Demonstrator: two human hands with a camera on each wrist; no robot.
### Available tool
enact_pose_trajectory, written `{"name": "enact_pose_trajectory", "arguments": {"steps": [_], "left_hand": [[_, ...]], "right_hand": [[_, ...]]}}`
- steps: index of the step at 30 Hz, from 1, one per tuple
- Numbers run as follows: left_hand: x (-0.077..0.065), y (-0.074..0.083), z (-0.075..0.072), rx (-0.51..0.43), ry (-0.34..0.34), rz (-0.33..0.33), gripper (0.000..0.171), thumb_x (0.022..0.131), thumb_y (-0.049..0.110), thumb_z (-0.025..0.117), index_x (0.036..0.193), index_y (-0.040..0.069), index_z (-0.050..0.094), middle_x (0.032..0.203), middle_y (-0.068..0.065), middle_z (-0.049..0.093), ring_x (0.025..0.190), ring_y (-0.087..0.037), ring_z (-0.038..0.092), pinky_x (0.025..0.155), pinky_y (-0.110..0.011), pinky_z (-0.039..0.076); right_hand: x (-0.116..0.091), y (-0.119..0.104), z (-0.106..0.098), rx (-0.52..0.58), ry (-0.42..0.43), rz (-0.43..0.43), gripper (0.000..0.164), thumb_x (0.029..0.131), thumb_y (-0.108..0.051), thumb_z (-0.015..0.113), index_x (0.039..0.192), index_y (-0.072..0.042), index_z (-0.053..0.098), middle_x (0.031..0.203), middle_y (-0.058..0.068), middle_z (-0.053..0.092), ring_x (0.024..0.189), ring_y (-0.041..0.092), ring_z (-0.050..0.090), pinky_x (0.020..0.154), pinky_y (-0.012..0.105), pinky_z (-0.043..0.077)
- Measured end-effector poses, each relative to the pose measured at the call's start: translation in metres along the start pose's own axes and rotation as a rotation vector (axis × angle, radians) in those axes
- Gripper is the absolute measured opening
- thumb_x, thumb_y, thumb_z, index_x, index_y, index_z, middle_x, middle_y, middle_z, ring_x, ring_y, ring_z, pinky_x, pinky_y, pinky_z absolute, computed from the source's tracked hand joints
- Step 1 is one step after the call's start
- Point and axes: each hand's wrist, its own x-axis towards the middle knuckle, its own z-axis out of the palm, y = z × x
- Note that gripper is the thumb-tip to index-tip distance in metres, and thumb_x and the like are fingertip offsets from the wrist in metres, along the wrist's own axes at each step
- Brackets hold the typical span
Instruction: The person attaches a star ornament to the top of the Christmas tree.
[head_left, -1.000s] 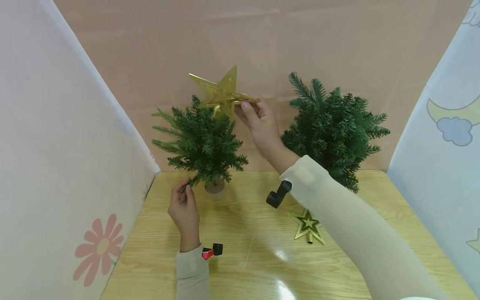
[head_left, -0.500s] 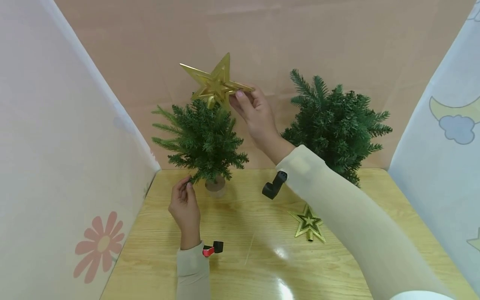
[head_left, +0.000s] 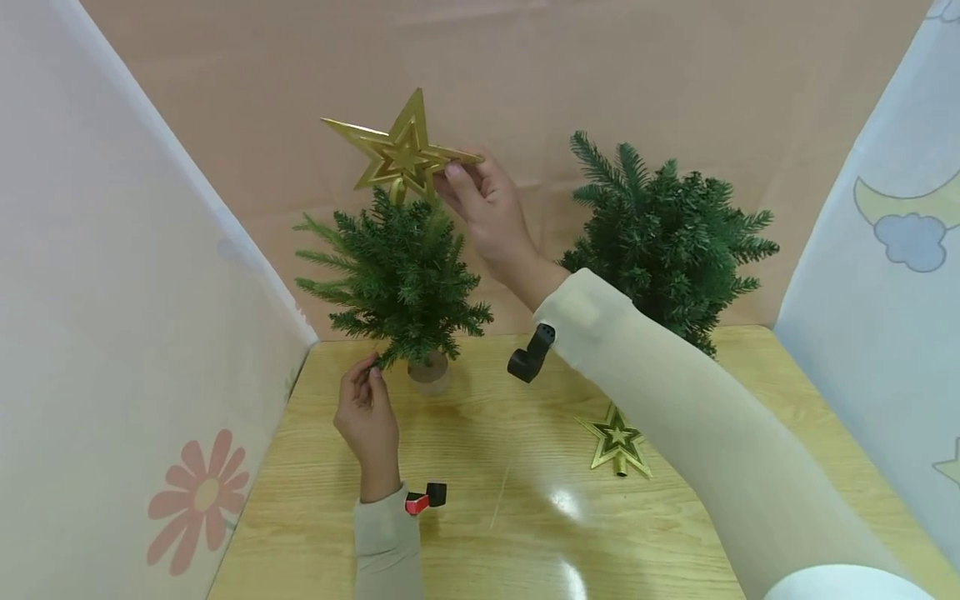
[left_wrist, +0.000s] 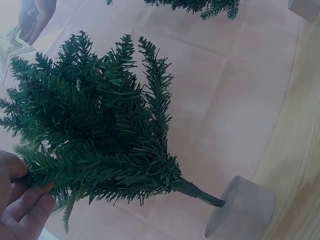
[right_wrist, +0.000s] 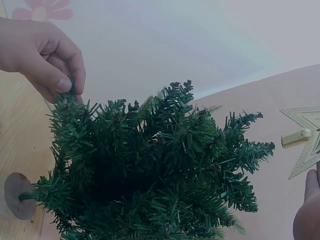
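In the head view my right hand (head_left: pixel 491 208) pinches one point of a gold star tree topper (head_left: pixel 405 152) between thumb and fingers. The star hangs over the top of the left Christmas tree (head_left: pixel 405 275), its short socket pointing down. In the right wrist view that socket (right_wrist: pixel 296 137) stands apart from the branch tips. My left hand (head_left: pixel 367 412) pinches the end of a low branch at the tree's near left side; the left wrist view shows the fingers (left_wrist: pixel 35 210) on it. The tree stands upright on a round wooden base (head_left: pixel 429 373).
A second, bushier green tree (head_left: pixel 671 242) stands at the right, partly behind my right sleeve (head_left: pixel 675 400). Another gold star topper (head_left: pixel 617 437) lies on the wooden table (head_left: pixel 480 467) below that sleeve. Printed cloth walls (head_left: pixel 180 292) border both sides.
My right hand has carried the star up and to the left above the tree. The star faces the camera more now. My left hand keeps its hold on the branch.
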Motion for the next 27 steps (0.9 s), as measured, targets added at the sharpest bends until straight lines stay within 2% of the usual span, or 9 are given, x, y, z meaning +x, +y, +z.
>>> {"name": "enact_pose_trajectory", "arguments": {"steps": [5,9,14,20,27], "left_hand": [[-0.0001,0.0038,0.0012,0.023,0.013,0.025,0.018,0.095,-0.007,0.056,0.111,-0.011,0.065,0.11,-0.025,0.066,0.101,-0.034,0.067,0.085,-0.022,0.054],[-0.0002,0.0008,0.0011,0.044,0.018,0.033,0.018,0.096,-0.007,0.055,0.111,-0.011,0.065,0.109,-0.027,0.066,0.1,-0.038,0.066,0.085,-0.022,0.055],[-0.0001,-0.0007,0.0006,0.059,0.018,0.031,0.018,0.097,-0.004,0.055,0.111,-0.008,0.066,0.109,-0.023,0.067,0.1,-0.036,0.067,0.085,-0.023,0.055],[0.0005,-0.0028,0.0004,0.068,0.027,0.042,0.019,0.095,-0.008,0.056,0.11,-0.009,0.066,0.108,-0.024,0.067,0.098,-0.038,0.067,0.084,-0.024,0.055],[0.0008,-0.0019,-0.0004,0.068,0.021,0.044,0.019,0.098,0.001,0.055,0.111,-0.009,0.065,0.111,-0.021,0.067,0.101,-0.034,0.067,0.086,-0.024,0.055]], "right_hand": [[0.0035,0.0003,0.0024,0.012,-0.004,0.003,0.024,0.103,-0.003,0.043,0.125,0.005,0.05,0.131,0.02,0.054,0.123,0.026,0.056,0.106,0.03,0.042],[0.0044,0.0003,0.0052,0.03,-0.006,0.01,0.024,0.103,-0.002,0.043,0.125,0.005,0.05,0.13,0.02,0.054,0.122,0.027,0.056,0.106,0.029,0.042],[0.0067,0.0015,0.0067,0.037,0.009,0.014,0.023,0.103,-0.001,0.043,0.123,0.004,0.052,0.128,0.019,0.055,0.12,0.027,0.057,0.105,0.029,0.043],[0.0087,0.004,0.0057,0.022,0.015,0.02,0.024,0.102,-0.001,0.044,0.124,0.004,0.052,0.13,0.018,0.055,0.122,0.025,0.056,0.104,0.028,0.044],[0.0097,0.0052,0.0055,0.008,0.006,0.018,0.022,0.103,-0.002,0.044,0.122,0.003,0.053,0.13,0.018,0.055,0.121,0.025,0.057,0.103,0.027,0.044]]}}
